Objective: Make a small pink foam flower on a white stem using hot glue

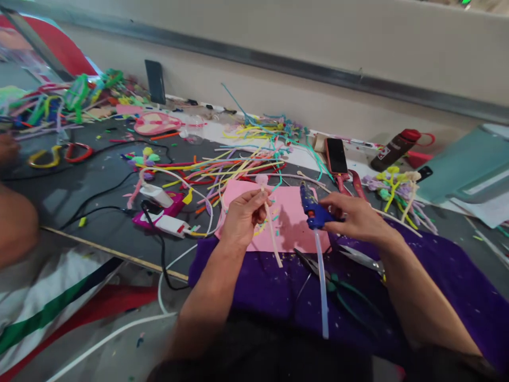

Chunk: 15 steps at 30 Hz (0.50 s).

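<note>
Between the thumb and fingers of my left hand [247, 213] is a pale pipe cleaner [273, 236] with a small pink fuzzy tuft [261, 180] at its top. My right hand [352, 215] grips a blue hot glue gun [312, 206], its nozzle pointing up and away from me. A long translucent glue stick [323, 289] hangs out of the gun's back end. Both hands are above a pink sheet [292, 233] that lies on purple cloth [254, 281]. A gap separates the nozzle from the pipe cleaner.
Green-handled pliers [352, 297] and scissors [363, 259] lie on the cloth. A power strip [163, 212] with cables sits left. Loose pipe cleaners [238, 167] cover the middle. A phone [336, 156] and a bottle [395, 148] stand behind. Another person's arm [16, 225] is at far left.
</note>
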Available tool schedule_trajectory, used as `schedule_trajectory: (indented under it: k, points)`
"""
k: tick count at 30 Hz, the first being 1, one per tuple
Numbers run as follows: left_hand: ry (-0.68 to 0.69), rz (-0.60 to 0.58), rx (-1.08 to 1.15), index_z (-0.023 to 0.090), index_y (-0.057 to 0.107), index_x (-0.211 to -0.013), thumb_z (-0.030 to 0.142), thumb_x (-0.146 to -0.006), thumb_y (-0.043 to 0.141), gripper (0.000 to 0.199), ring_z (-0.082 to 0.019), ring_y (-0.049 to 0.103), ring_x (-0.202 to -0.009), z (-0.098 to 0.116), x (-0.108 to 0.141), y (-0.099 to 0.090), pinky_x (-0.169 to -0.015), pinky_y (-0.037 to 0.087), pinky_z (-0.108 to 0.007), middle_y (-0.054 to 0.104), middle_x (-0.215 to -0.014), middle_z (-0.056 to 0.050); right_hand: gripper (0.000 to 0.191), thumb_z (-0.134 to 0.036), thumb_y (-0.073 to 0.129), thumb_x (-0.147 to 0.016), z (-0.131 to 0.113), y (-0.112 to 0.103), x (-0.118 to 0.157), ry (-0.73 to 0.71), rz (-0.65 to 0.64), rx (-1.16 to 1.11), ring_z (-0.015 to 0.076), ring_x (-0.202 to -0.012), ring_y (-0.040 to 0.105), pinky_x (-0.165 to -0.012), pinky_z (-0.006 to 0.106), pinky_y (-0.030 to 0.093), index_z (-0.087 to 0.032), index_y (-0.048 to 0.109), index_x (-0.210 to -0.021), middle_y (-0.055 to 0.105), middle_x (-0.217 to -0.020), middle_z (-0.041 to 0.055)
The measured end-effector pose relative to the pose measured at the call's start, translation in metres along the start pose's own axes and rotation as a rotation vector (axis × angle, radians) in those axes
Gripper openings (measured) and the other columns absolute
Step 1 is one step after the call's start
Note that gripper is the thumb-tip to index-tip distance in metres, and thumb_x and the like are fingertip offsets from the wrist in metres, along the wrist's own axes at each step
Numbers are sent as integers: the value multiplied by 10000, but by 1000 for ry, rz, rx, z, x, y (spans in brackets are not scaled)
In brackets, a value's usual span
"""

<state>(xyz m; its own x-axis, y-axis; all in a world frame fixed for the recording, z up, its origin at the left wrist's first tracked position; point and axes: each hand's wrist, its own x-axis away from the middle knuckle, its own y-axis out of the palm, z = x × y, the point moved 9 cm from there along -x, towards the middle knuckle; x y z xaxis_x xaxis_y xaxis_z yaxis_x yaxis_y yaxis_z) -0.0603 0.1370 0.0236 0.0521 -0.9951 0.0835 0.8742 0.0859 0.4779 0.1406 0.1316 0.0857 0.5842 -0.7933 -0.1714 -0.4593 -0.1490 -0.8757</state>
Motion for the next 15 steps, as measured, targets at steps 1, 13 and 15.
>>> schedule_trajectory:
  k: [1, 13, 15]
  points:
    - [-23, -8, 20, 132, 662, -775, 317, -638, 689, 232, -13, 425, -371, -1, 0, 0, -330, 276, -132, 583, -578, 23, 353, -380, 640, -706, 7, 5, -3, 2, -9, 75, 162, -693, 535, -614, 267, 390, -196, 591, -1003, 599, -822, 35]
    - [-74, -73, 76, 138, 667, -782, 286, -652, 681, 197, -12, 420, -389, -4, 3, 6, -343, 264, -133, 590, -578, 20, 331, -442, 554, -773, 31, 55, -11, 8, -142, 409, 194, -800, 569, -664, 266, 388, -193, 614, -982, 603, -911, 70]
    - [-75, -71, 73, 135, 667, -783, 285, -648, 685, 203, -14, 421, -391, -3, 3, 7, -348, 273, -136, 584, -574, 20, 329, -450, 546, -782, 24, 48, -11, -26, -67, 440, 206, -846, 559, -684, 275, 385, -210, 633, -991, 592, -974, 83]
